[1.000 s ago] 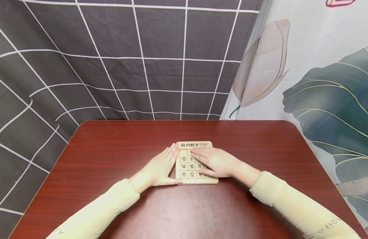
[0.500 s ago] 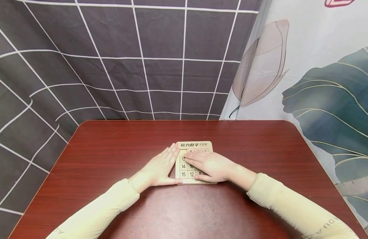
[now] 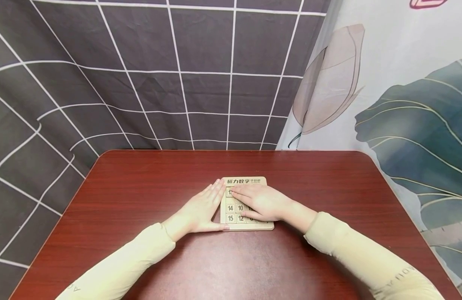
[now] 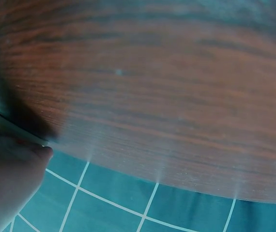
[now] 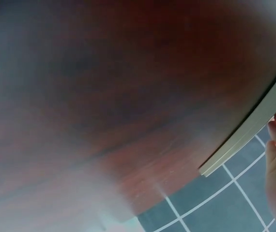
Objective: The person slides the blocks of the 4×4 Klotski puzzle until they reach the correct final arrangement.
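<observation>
Number puzzle (image 3: 249, 227) flat on table (image 3: 159, 175). Left hand (image 3: 202, 208) straight-fingered along puzzle's left edge, thumb at near-left corner, likely steadying it. Right hand (image 3: 270, 202) over puzzle's right side, fingers extended, clasping nothing, fingertips at 13 tile (image 3: 229, 192), probably for sliding. Since half second ago: 13 up one row, filling puzzle's top-left slot.
</observation>
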`<state>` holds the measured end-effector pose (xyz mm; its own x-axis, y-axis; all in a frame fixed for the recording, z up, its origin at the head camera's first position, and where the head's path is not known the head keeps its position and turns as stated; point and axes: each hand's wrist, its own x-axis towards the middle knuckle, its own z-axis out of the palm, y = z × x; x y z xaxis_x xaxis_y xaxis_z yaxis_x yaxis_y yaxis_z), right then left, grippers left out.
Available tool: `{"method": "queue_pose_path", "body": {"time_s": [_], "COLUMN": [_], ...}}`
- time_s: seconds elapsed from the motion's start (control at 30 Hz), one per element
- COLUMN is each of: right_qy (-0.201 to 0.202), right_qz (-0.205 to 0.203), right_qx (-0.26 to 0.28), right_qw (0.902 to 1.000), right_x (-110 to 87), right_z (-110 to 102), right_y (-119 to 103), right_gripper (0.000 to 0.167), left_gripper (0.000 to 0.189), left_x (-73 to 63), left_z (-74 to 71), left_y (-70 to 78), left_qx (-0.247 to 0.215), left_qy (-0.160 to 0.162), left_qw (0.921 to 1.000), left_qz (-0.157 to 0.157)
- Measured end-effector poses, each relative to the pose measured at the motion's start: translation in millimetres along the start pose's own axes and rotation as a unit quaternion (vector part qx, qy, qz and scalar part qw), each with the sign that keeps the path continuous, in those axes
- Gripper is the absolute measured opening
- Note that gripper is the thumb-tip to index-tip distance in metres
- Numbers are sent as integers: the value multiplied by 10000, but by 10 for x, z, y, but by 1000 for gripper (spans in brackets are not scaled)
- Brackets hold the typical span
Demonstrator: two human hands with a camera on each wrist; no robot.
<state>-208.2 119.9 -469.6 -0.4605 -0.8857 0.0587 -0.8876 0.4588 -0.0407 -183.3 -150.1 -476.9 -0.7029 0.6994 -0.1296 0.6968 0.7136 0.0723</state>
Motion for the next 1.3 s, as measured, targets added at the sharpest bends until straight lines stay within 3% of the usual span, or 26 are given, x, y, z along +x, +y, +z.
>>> {"method": "queue_pose_path", "body": {"time_s": [0.33,0.67,0.83,1.03,1.3], "right_qy": [-19,467,435,332,98], "right_qz": [61,-739,-949,-803,-348], "right_qx": [95,-54,-112,-96,114], "right_qw": [9999,9962,9945,9962,9993], "right_x": [20,-169,-206,-182,-88], "right_z": [2,-17,2,4,-7], "right_y": [21,-194,-277,-260,-165], "right_gripper": [64,66,68,66,63], "left_gripper": [118,119,120,118,118], "left_x": [3,-13,-29,-31,-20], "left_z": [-33,-21,-30,-54,-53], "left_y": [9,0,-4,8,19], "left_qx": [-45,-8,-31,-83,-88], "left_qy": [10,30,62,177,97], "left_qw": [10000,10000,10000,9998,9999], "left_qz": [21,41,27,86,44]}}
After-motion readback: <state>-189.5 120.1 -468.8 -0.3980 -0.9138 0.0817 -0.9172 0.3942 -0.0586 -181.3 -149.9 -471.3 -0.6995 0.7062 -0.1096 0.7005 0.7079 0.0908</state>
